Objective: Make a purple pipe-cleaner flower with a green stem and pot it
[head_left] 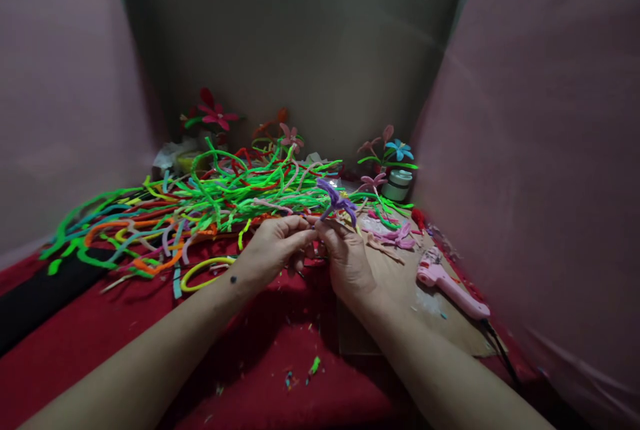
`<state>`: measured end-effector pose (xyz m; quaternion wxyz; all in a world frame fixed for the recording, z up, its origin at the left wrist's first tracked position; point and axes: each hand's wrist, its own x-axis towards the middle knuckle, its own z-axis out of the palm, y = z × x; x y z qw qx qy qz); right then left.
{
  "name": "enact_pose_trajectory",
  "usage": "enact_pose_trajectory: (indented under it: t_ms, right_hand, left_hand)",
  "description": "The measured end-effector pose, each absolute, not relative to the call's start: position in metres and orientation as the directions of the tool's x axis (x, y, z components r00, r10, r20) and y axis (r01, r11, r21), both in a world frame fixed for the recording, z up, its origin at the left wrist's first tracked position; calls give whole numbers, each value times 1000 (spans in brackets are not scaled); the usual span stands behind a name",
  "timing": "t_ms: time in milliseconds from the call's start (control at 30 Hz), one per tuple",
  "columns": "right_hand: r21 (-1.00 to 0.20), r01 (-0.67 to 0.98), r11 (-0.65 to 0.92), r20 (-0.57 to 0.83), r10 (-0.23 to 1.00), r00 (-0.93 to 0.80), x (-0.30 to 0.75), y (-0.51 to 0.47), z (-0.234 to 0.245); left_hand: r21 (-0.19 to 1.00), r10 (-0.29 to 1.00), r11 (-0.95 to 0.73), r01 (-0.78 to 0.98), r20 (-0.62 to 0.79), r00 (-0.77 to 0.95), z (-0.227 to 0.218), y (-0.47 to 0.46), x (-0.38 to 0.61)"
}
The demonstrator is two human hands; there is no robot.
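Note:
Both hands meet in front of me over the red cloth. A purple pipe-cleaner flower (pixel 337 203) rises above the fingertips, its petals spread upward. My right hand (pixel 347 257) pinches the flower at its base between thumb and fingers. My left hand (pixel 275 243) is closed, its thumb and forefinger pressed together close beside the flower's base. Whether the left fingers grip the stem or some small piece cannot be made out. Behind the hands lies a big heap of pipe cleaners (pixel 235 190), mostly bright green.
A pink glue gun (pixel 453 287) lies on a cardboard sheet (pixel 387 290) at the right, its black cord trailing forward. Pink petal pieces (pixel 397 237) lie near it. Finished flowers (pixel 400 149) stand at the back beside a small pale jar (pixel 397 185). Fuzzy scraps (pixel 314 365) dot the red cloth (pixel 240 377).

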<state>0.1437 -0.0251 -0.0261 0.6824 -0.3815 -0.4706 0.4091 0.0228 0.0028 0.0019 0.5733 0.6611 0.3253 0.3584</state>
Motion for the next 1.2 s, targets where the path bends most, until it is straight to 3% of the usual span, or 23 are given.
enact_pose_trajectory:
  t_ms: [133,233,333,567,733,933,1200]
  right_hand:
    - [-885,-186,428,380,892,245,144,-24,-25]
    - [-881,-175,439,400,890,221,143,-24,-25]
    - [-884,-134,447,411,882,229,143,-27,-22]
    - [-906,-230,355,291,918,270,140,-31,-14]
    - [-895,-265,359,292,921,258,139,-32,-13]
    - [-866,-394,308,234,946,225,138,-28,-22]
    - [-898,-318,305,237,942,236,141,-25,-28]
  left_hand:
    - [924,889,-338,177,253,381,-6,3,24]
    - [773,814,-568,283,478,329,-13,3,25]
    - [671,759,-651,355,566,323,-14,0,26]
    - [744,813,-579,333,495,306,-13,-4,27]
    - [829,861,-496,257,432,268,-6,-10,30]
    - [793,836,-544,276,484,257,-11,-13,29]
    - [817,823,-550,174,495,277,-16,-11,31]
